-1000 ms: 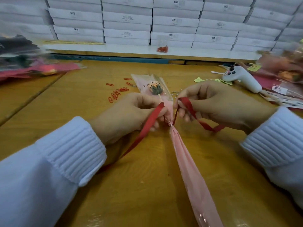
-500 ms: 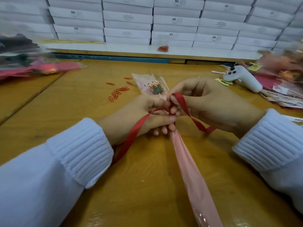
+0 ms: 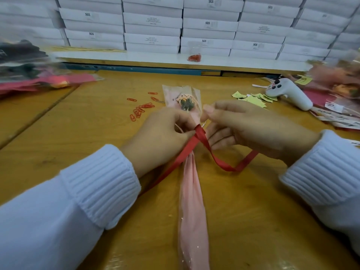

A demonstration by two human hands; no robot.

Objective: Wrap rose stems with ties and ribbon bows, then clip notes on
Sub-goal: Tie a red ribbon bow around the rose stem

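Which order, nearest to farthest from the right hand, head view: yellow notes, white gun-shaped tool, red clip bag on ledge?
1. yellow notes, just beyond the right hand.
2. white gun-shaped tool, farther right.
3. red clip bag, up on the back ledge.

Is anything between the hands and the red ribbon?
Nothing visible. The left hand pinches the red satin ribbon where it crosses over the pink plastic-wrapped rose stem; the right hand curls its fingers right beside that crossing.

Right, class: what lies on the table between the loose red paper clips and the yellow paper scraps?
The wrapped rose head in its pink sleeve, between the paper clips and the yellow scraps; the head view shows it.
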